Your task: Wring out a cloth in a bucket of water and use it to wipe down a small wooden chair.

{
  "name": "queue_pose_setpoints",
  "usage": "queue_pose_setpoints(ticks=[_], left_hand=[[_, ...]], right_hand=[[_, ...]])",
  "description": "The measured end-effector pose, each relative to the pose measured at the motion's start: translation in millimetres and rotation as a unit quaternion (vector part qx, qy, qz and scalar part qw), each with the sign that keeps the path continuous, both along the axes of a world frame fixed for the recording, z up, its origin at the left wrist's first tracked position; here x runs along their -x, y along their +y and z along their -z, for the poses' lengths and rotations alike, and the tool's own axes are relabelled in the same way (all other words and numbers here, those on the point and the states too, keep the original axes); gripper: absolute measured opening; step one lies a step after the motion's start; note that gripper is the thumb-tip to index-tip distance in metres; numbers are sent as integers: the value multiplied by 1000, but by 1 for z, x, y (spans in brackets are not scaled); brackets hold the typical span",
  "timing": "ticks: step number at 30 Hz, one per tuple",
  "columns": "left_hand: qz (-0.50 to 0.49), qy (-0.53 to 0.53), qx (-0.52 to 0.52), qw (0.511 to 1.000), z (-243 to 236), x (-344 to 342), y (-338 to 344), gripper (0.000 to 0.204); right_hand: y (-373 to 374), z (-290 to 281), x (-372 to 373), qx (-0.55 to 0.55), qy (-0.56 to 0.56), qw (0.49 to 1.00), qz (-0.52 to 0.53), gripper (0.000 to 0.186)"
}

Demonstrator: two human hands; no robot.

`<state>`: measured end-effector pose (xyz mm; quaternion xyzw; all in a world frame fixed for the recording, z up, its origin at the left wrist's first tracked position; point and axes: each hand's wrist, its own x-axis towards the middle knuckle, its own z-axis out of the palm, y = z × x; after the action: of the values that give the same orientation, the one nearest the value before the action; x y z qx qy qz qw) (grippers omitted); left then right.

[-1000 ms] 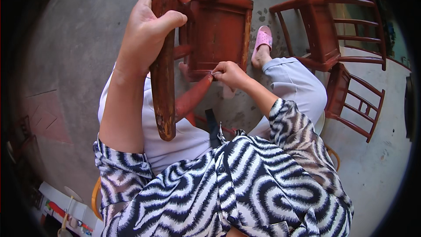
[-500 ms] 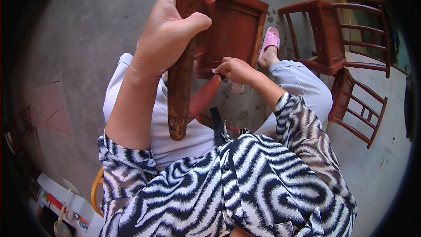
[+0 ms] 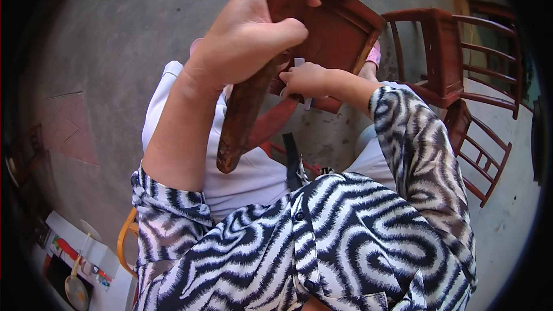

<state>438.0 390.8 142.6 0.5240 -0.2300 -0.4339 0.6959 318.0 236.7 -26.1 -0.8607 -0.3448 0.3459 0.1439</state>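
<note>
the left hand is closed around a dark red-brown wooden chair post, its thumb lying across the near face and a fingertip showing past the far edge. the post slants down toward the person's lap, and its lower end is worn to bare wood. the right hand has its fingers bent and drawn together, seemingly pinching a thin whitish strip that sticks out above the fingers; a pale bit also shows below them, though whether it is the same piece cannot be told. this hand sits at the upper end of a tapered red chair leg, close against it, but exact contact is hidden. the red chair seat is tilted just beyond both hands, between the person's knees and the floor, paint rubbed off along its right edge. a pink slipper shows beside that edge, and a second red chair is further right.
</note>
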Motion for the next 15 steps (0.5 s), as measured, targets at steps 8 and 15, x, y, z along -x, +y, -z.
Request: queue_pose_setpoints(ticks=[8,15], left_hand=[[4,5,54,999,-11,0,-19,54],[1,-3,23,1000,-2,-5,-13,52]], right_hand=[[6,53,-2,-197,-69,963,169,17],[-16,-14,9,23,-16,996,81,22]])
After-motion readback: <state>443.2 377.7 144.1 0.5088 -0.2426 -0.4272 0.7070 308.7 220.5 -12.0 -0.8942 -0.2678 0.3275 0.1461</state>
